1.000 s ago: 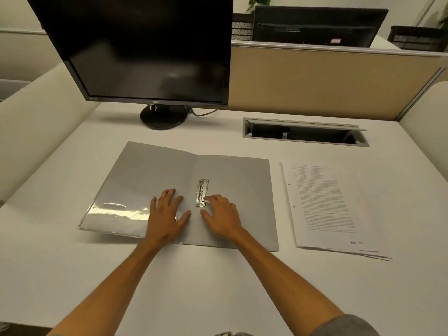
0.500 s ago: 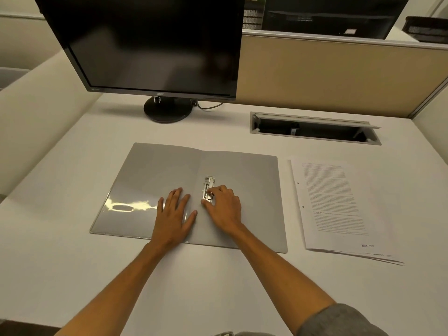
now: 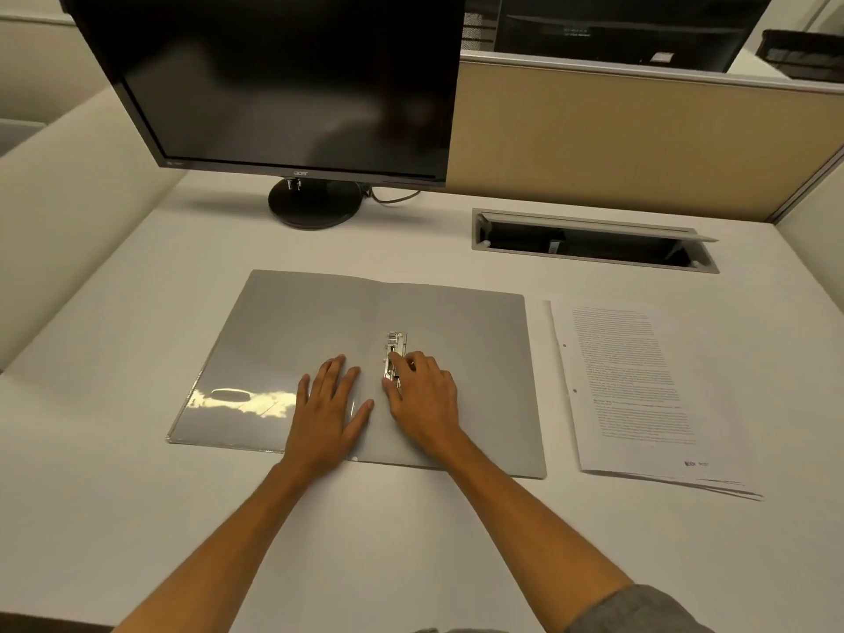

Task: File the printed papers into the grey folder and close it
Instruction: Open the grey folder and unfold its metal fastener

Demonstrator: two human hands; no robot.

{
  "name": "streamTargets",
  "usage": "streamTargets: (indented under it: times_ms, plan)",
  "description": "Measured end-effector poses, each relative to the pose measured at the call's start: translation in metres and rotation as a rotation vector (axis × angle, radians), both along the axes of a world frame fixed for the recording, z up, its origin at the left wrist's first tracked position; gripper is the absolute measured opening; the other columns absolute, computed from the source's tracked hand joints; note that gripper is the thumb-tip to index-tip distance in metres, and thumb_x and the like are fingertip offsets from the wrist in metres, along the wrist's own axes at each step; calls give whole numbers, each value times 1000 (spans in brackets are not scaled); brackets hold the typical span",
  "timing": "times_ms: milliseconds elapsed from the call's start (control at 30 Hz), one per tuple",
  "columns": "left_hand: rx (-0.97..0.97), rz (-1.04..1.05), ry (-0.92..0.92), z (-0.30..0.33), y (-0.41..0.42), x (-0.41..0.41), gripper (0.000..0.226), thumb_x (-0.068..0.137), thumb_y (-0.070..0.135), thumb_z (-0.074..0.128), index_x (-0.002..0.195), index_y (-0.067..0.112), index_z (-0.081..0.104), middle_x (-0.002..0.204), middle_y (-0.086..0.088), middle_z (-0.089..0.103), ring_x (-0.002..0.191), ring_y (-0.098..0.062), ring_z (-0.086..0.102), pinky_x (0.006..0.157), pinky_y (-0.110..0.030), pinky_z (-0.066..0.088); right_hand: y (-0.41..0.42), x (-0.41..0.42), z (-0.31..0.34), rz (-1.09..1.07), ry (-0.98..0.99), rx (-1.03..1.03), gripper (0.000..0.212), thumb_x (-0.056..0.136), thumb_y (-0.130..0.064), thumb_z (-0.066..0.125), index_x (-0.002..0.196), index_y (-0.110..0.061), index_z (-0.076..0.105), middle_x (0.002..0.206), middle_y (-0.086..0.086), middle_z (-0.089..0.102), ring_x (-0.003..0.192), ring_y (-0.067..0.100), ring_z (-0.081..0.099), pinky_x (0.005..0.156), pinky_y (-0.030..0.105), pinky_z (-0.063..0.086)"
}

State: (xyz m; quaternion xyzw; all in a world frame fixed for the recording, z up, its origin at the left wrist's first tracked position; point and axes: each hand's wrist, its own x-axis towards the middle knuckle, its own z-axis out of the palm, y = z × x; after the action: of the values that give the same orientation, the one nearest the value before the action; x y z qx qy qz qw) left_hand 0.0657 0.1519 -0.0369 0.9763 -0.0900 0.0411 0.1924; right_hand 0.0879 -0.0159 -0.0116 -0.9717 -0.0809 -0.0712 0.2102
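Note:
The grey folder [image 3: 292, 340] lies open and flat on the white desk, with a small metal clip [image 3: 393, 354] along its spine. My left hand [image 3: 326, 406] rests flat on the left flap near the spine, fingers apart. My right hand [image 3: 422, 397] is on the right flap, its curled fingertips and thumb touching the lower part of the metal clip. The stack of printed papers [image 3: 635, 390], punched along its left edge, lies on the desk just right of the folder, untouched.
A black monitor [image 3: 283, 79] on a round stand [image 3: 315, 204] stands at the back left. An open cable tray [image 3: 593, 242] is set into the desk at the back right. Beige partitions [image 3: 616, 139] enclose the desk.
My right hand's fingers have moved from beside the clip onto its lower part. The left hand stays flat on the left flap. The camera has shifted slightly closer.

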Motion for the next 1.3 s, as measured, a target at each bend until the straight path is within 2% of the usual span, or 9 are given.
streamTargets:
  times_ms: [133, 367, 500, 600, 733, 900, 967, 1133, 1300]
  plan:
    - [9, -5, 9, -1, 0, -1, 75, 90, 66, 12, 146, 21, 33, 158, -6, 25, 146, -23, 19, 119, -45, 8, -1, -1, -5, 31, -79, -109, 37, 93, -34, 52, 128, -22, 53, 113, 9, 63, 96, 23, 61, 72, 35, 50]
    - [42, -11, 11, 1, 1, -2, 74, 90, 65, 12, 146, 21, 32, 158, -6, 25, 146, -23, 20, 119, -46, 10, -1, -2, 1, -19, -4, 27, 38, 94, -35, 51, 132, -28, 52, 121, 5, 58, 106, 20, 54, 87, 34, 44]
    - [49, -11, 18, 0, 1, -2, 76, 90, 66, 10, 147, 21, 30, 159, -5, 22, 147, -21, 16, 119, -44, 6, -2, -4, 5, 16, -46, -4, 38, 96, -33, 47, 133, -24, 50, 114, 8, 61, 98, 23, 59, 73, 34, 48]
    - [58, -12, 26, -1, 1, -1, 74, 90, 66, 11, 148, 22, 27, 160, -4, 19, 148, -20, 13, 120, -43, 3, -4, 0, 9, 35, -36, -50, 40, 100, -37, 35, 136, -24, 46, 108, 7, 63, 93, 23, 60, 64, 33, 41]
    - [43, -17, 28, -2, 1, 0, 75, 90, 66, 11, 148, 22, 27, 160, -3, 20, 148, -20, 14, 120, -44, 4, -11, 20, 21, 99, -52, -60, 34, 101, -36, 34, 121, -20, 57, 105, 7, 65, 89, 28, 62, 62, 31, 36]
    - [13, -7, 20, -2, 2, -1, 74, 90, 66, 13, 147, 22, 30, 159, -3, 22, 147, -20, 16, 120, -46, 7, -17, 54, 46, 125, -38, 81, 29, 98, -33, 43, 101, -17, 67, 97, 2, 66, 86, 22, 62, 69, 37, 51]
    - [2, -2, 21, -2, 1, 0, 75, 89, 66, 14, 146, 22, 32, 158, -4, 24, 147, -21, 17, 120, -45, 7, -16, 69, 54, 108, -24, 154, 24, 96, -29, 49, 98, -17, 69, 94, 1, 67, 84, 20, 62, 72, 38, 52]
    - [-20, 7, 11, 1, 0, 0, 75, 89, 67, 14, 145, 22, 35, 157, -4, 26, 146, -23, 20, 120, -47, 10, -13, 101, 57, 45, 96, 177, 22, 94, -26, 52, 96, -15, 71, 97, 2, 71, 87, 22, 64, 78, 41, 53]
    - [-31, 12, 7, 4, 0, -2, 72, 90, 65, 17, 145, 22, 36, 157, -4, 27, 146, -22, 21, 119, -48, 13, -11, 120, 51, -24, 190, 161, 22, 91, -21, 55, 87, -11, 74, 85, 5, 74, 76, 22, 67, 76, 40, 56]
